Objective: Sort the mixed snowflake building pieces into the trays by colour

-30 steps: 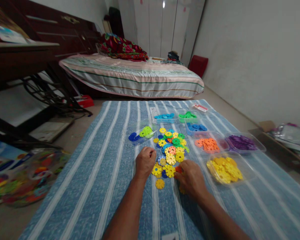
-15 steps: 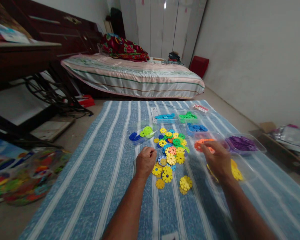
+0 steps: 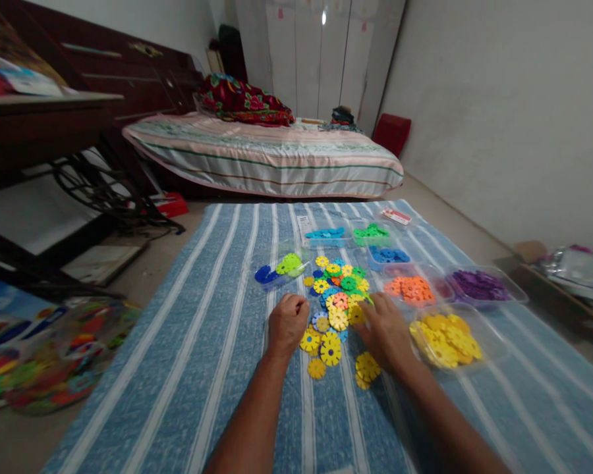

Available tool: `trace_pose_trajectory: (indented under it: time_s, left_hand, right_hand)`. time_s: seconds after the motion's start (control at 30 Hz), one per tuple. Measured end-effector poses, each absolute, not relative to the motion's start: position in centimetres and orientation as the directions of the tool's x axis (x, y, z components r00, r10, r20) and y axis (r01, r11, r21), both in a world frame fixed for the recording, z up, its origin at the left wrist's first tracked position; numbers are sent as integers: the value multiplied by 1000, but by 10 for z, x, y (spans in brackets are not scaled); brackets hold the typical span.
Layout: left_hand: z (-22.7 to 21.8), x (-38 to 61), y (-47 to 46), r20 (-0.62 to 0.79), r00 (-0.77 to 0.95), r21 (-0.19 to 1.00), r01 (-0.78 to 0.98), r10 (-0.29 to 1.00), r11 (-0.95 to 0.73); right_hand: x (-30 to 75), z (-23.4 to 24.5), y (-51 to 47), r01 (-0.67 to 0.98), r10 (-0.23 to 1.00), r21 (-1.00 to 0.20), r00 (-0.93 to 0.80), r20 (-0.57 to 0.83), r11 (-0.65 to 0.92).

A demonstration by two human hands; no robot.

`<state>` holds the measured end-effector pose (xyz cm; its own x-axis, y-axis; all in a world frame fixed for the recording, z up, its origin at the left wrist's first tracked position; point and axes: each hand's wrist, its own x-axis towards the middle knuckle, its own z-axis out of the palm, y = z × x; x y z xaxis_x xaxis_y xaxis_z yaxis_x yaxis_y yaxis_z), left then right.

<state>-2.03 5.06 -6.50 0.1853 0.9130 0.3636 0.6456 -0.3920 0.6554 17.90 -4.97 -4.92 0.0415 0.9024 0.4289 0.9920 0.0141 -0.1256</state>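
A loose pile of coloured snowflake discs [image 3: 339, 296] lies on a blue striped cloth [image 3: 202, 329]. My left hand [image 3: 287, 324] rests as a closed fist at the pile's left edge; whether anything is inside cannot be seen. At the pile's right edge my right hand [image 3: 385, 329] lies palm down, its fingers reaching onto the yellow discs [image 3: 330, 349]. Clear trays stand to the right: yellow discs [image 3: 447, 339], orange discs [image 3: 410, 288], purple discs [image 3: 479, 284].
Further trays hold blue [image 3: 388, 255], green [image 3: 370, 232] and light blue discs [image 3: 326, 234]; one tray [image 3: 279, 268] has lime and dark blue. A bed [image 3: 261, 155] stands behind, a dark table [image 3: 44, 125] at left, a bag of toys [image 3: 54, 355] on the floor.
My right hand went from the pile over to the orange tray, then came back to the pile's right edge. My left fist stayed put.
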Motion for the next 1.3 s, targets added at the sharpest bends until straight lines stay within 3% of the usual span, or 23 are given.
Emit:
trace_pose_trajectory:
  time_s: [0.13, 0.33, 0.57, 0.7, 0.93, 1.07, 1.3]
  left_hand:
    - [-67, -21, 51, 358, 191, 659, 642, 914, -393]
    - [-64, -21, 50, 344, 179, 662, 650, 922, -373]
    - [-63, -20, 49, 346, 177, 655, 658, 921, -373]
    - [-64, -20, 50, 355, 187, 649, 656, 916, -386]
    - [-63, -19, 50, 365, 174, 661, 644, 915, -386]
    - [-63, -19, 50, 371, 174, 657, 645, 912, -390]
    - [-63, -18, 50, 363, 167, 660, 648, 917, -379]
  right_hand:
    - [175, -53, -48, 991, 931, -134, 49, 362, 0]
    - [175, -62, -53, 982, 874, -179, 31, 485, 65]
    - [183, -53, -52, 905, 892, -401, 62, 447, 139]
    - [186, -41, -54, 871, 905, -454, 27, 424, 187]
    - [206, -14, -74, 914, 831, -382, 103, 546, 138]
    - [240, 2, -93, 950, 768, -312, 193, 611, 10]
    - [278, 2, -112, 965, 787, -134, 262, 558, -226]
